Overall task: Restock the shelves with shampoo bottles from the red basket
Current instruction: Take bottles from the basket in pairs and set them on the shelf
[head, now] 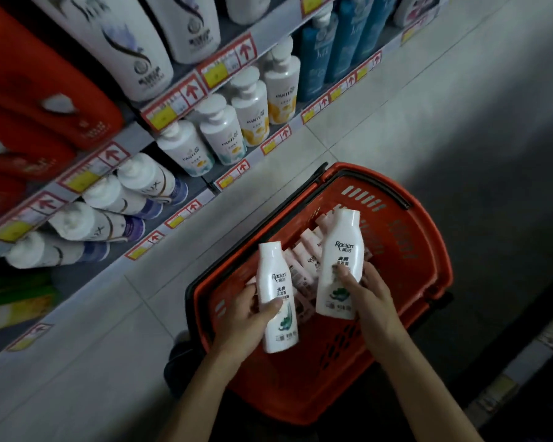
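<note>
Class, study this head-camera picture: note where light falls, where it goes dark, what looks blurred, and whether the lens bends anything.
Head view: brightest on the floor tiles by the Pantene bottles; right side and lower corners in shadow; red bottles at left blurred; shelf edge skewed by the wide lens; labels legible on both shampoo bottles, in left hand and right hand.

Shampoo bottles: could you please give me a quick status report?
Left hand grips one white bottle, right hand a second bottle. Both held over the red basket, more bottles inside. No obstruction seen toward the shelves.
</note>
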### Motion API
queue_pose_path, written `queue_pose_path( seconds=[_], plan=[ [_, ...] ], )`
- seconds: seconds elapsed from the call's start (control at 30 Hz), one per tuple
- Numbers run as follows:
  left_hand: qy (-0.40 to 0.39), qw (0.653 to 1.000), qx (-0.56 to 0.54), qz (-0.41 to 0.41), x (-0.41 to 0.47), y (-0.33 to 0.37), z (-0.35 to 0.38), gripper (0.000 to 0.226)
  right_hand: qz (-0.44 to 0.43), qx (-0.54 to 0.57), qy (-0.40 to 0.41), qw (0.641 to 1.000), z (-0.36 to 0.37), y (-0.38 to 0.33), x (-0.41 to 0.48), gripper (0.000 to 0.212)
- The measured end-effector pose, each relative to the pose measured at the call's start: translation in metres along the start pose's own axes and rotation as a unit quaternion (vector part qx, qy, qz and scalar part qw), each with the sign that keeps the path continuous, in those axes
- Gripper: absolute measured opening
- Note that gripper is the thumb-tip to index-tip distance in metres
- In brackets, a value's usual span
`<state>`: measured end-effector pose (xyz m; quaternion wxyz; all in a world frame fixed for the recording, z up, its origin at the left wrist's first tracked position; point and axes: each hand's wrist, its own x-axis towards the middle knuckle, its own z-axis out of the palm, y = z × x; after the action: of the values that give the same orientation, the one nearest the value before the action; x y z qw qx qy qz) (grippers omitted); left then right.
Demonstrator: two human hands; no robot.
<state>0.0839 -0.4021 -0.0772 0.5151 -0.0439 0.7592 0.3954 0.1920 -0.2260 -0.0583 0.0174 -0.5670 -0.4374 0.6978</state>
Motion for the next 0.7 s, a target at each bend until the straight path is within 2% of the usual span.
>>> queue_pose_path(
  seconds=[0.17,0.33,0.7],
  plan=[
    [-0.02,0.997,-0.037,0.063,-0.048,0.053,-0.032,0.029,-0.041,0.032,-0.019,0.998,-0.001,-0.051,-0.054,0.034],
    [-0.016,0.993,-0.078,0.086,-0.093,0.102,-0.064,0.027,-0.068,0.019,-0.031,0.997,-0.015,-0.094,-0.1,0.036],
    [-0.016,0.986,-0.11,0.122,-0.194,0.192,-0.1,0.033,-0.121,-0.005,-0.083,0.989,-0.006,-0.178,-0.189,0.021]
  ],
)
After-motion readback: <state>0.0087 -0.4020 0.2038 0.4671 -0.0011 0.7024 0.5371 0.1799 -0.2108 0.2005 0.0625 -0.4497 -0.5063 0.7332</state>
